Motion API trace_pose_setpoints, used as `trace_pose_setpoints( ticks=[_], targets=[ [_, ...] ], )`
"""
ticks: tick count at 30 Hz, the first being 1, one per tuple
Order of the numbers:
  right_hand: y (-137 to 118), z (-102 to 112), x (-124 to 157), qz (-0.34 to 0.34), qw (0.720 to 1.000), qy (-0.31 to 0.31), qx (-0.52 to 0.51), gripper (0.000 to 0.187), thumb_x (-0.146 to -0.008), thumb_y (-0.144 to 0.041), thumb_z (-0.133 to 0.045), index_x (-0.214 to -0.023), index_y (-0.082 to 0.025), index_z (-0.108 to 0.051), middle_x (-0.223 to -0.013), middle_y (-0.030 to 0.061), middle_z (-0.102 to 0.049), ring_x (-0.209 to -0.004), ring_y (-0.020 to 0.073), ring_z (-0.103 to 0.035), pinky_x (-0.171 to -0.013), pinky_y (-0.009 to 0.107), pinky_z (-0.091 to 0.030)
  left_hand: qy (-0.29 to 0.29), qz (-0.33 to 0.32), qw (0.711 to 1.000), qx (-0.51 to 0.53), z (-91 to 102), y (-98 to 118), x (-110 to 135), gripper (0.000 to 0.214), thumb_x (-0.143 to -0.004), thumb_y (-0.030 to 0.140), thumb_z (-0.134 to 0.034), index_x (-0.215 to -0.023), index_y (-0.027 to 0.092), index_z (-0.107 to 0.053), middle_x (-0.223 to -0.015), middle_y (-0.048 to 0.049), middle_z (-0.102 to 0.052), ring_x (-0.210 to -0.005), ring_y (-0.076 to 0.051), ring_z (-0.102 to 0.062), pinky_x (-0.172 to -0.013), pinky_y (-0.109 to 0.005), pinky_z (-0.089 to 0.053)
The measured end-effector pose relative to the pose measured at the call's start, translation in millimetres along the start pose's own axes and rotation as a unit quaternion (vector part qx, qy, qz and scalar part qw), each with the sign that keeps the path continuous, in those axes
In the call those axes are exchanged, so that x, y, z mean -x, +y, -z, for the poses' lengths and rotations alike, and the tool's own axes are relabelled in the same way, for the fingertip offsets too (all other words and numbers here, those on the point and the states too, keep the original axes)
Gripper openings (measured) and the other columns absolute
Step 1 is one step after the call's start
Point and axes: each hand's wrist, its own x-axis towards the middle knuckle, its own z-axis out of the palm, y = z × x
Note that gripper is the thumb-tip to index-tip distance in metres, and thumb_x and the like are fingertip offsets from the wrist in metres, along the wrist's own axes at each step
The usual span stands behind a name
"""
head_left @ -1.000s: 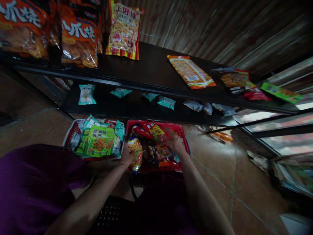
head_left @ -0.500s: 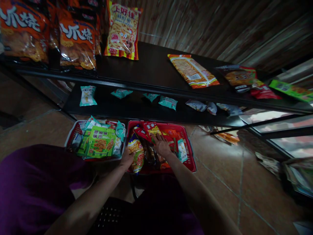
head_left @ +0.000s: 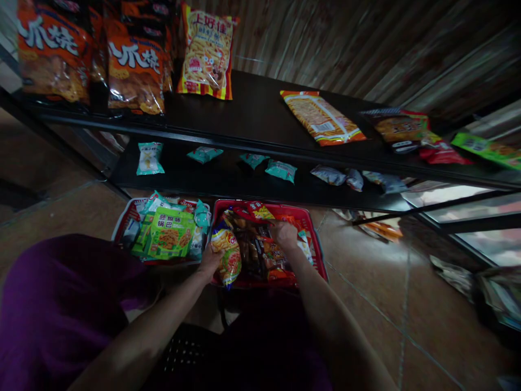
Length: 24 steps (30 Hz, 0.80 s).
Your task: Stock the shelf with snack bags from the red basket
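Observation:
In the head view, my left hand [head_left: 210,262] is closed on the near edge of a yellow and blue snack bag [head_left: 228,255], which leans at the left end of a red basket [head_left: 321,255]. My right hand [head_left: 286,235] is inside that basket on the right, its fingers curled down among the packets; what they grip is hidden. Close to the right hand lie dark brown snack packets [head_left: 254,247], a red and yellow packet [head_left: 260,210] and a partly covered white and teal packet [head_left: 305,247].
A second basket [head_left: 122,220] with green and teal snack packets stands left of the red one. Behind both is a black shelf [head_left: 252,114] bearing orange snack bags [head_left: 136,70], a prawn cracker bag [head_left: 207,54] and small teal packets [head_left: 281,171] lower down. Papers [head_left: 451,274] lie at right.
My right hand has gone from spread over the red packets to curled, slightly further right. More dark brown packets show in the basket. My left hand stays on the yellow and blue bag.

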Motion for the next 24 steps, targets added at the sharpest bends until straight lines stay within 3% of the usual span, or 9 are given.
trace_pose_setpoints(
  ticks=[3, 6, 15, 24],
  targets=[
    [17.1, 14.2, -2.3, -0.064, 0.997, 0.032, -0.011, 0.041, -0.092, -0.036, -0.039, -0.119, -0.016, -0.063, -0.097, 0.0207, -0.07, -0.093, 0.0314, -0.067, -0.079, 0.041, -0.051, -0.015, 0.008, 1.0, 0.022, 5.5, 7.7, 4.1, 0.024, -0.074, 0.012, -0.065, -0.096, 0.017, -0.057, -0.099, -0.0076, -0.07, -0.089, -0.018, -0.067, -0.08, -0.03, -0.053],
    [31.5, 24.9, -0.9, -0.113, 0.991, 0.068, -0.038, 0.039, -0.09, -0.038, -0.043, -0.116, -0.018, -0.065, -0.095, 0.0184, -0.071, -0.093, 0.0299, -0.067, -0.08, 0.039, -0.05, -0.033, 0.014, 0.999, 0.036, 10.1, 15.4, 9.0, 0.024, -0.072, 0.009, -0.065, -0.094, 0.017, -0.059, -0.096, -0.0071, -0.071, -0.087, -0.019, -0.067, -0.079, -0.031, -0.053],
    [54.8, 43.2, 15.9, -0.18, 0.973, 0.124, -0.08, 0.044, -0.09, -0.043, -0.043, -0.105, -0.012, -0.069, -0.094, 0.0219, -0.07, -0.095, 0.0335, -0.066, -0.078, 0.039, -0.049, -0.041, 0.03, 0.998, 0.048, 18.2, 26.4, 14.2, 0.03, -0.071, 0.012, -0.067, -0.099, 0.018, -0.06, -0.097, -0.0068, -0.071, -0.088, -0.02, -0.067, -0.08, -0.032, -0.053],
    [53.9, 36.7, 17.2, -0.213, 0.967, 0.095, -0.098, 0.049, -0.09, -0.042, -0.039, -0.109, -0.008, -0.068, -0.093, 0.0261, -0.069, -0.095, 0.0361, -0.066, -0.078, 0.043, -0.05, -0.05, 0.008, 0.998, -0.046, 30.2, 34.6, 10.0, 0.027, -0.073, 0.014, -0.065, -0.1, 0.017, -0.059, -0.103, -0.008, -0.07, -0.09, -0.02, -0.066, -0.077, -0.029, -0.053]
  ],
)
